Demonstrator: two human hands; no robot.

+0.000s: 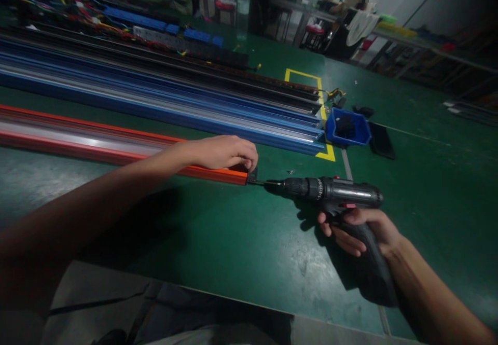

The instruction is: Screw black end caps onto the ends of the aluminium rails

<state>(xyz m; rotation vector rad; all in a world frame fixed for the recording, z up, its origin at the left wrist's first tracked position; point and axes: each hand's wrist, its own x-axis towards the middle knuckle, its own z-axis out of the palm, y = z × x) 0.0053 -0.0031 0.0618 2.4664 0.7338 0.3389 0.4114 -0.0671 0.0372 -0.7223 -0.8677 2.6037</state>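
A long orange-red metal profile (167, 163) lies along the green table, its right end near the middle of the view. My left hand (229, 153) rests over that end, fingers bent and pressed on a small black end piece (252, 174). In my right hand (361, 231) is a black cordless drill (334, 192), gripped by its handle. Its long bit (260, 182) points left and reaches the black end piece. Whether the tip sits in a screw is too small to tell.
Behind lie blue metal profiles (194, 111) and black profiles. A blue bin (347, 127) holding black parts stands beyond the drill, beside a dark flat object (382, 140). Wired strips (151, 21) and a bottle (243, 2) are farther back. A person is across the table.
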